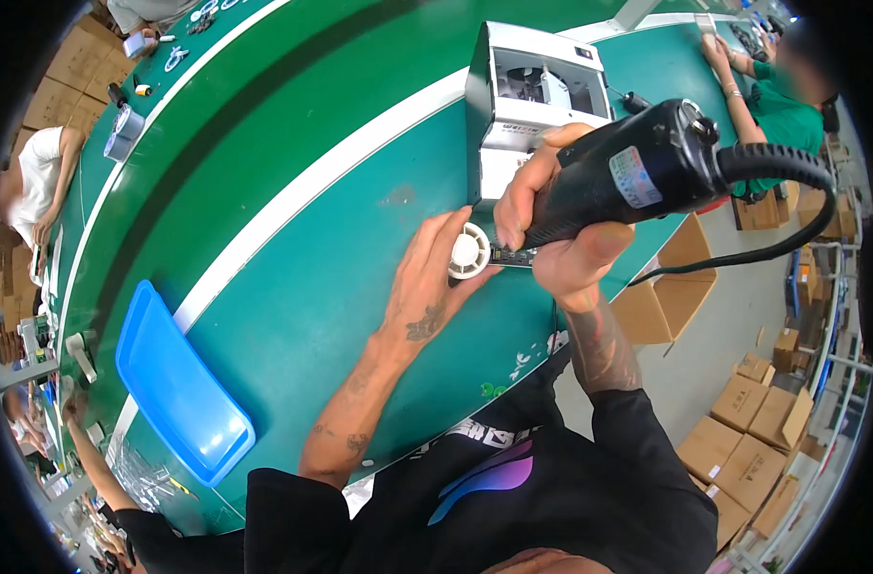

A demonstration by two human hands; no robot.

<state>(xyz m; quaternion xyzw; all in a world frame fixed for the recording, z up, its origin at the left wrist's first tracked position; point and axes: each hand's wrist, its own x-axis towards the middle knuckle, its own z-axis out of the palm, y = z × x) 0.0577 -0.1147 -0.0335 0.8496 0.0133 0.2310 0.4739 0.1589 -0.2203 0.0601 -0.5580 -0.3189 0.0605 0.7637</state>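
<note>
My right hand (561,215) is wrapped round a thick black electric screwdriver (604,182) with a corded end; its tip is hidden behind my fingers. Close beside it, my left hand (427,273) curls its fingers and thumb round a white, round, spoked piece (469,251), like a small fan housing, at the table. A small dark strip with tiny parts (511,256), perhaps a circuit board, shows between this piece and my right hand. Just beyond my hands stands a white screw feeder (532,124) with an open front.
An empty blue tray (183,383) lies at the left on the green table (360,316). At the right, below the table edge, is an open cardboard box (661,301). The black cord (824,206) loops out to the right. Other people sit along both sides, and cartons (742,450) are stacked.
</note>
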